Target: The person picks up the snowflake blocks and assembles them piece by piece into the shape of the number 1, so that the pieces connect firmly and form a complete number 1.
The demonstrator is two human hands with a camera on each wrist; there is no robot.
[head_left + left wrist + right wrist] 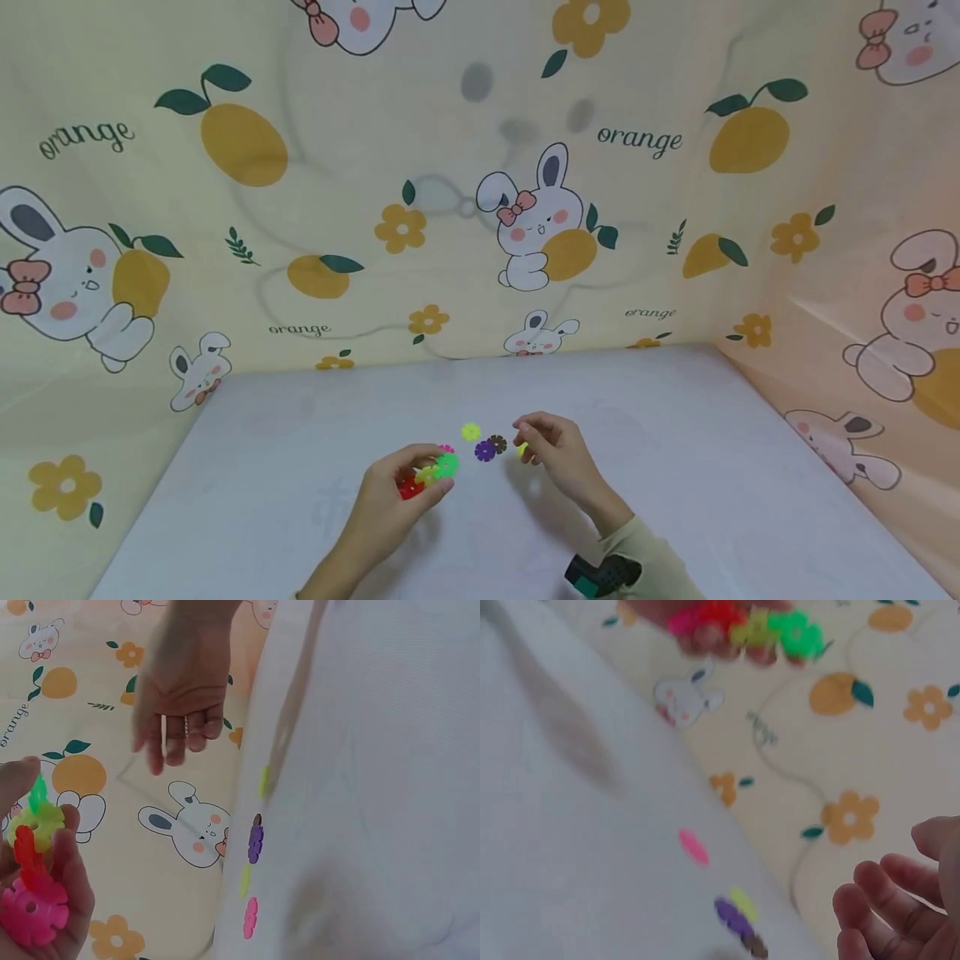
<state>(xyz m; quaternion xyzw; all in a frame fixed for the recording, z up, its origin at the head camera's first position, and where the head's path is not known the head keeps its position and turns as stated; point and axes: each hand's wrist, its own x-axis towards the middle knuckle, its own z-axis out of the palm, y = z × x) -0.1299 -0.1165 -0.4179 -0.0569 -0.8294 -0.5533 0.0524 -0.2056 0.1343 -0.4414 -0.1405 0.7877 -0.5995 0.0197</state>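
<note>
Left hand [392, 498]: its fingers and thumb are curling round a bright flower chain [30, 859] and holding it up.
Flower chain: a red link [409, 489], yellow link [426, 476] and green link [446, 466] are peeking out between those fingers; a pink link [34, 909] is sitting there too.
Right hand [559, 454]: its loosely bent fingers are hanging above the table [712, 467], holding nothing I can see.
Loose flowers: a pink flower [250, 919] is lying past the left fingertips; a yellow flower [470, 432], purple flower [485, 451] and brown flower [499, 444] are lying between both hands' fingers; a second yellow flower [263, 781] is lying below the right fingers.
Joined: four seem to be sticking together.
Not joined: five are waiting.
</note>
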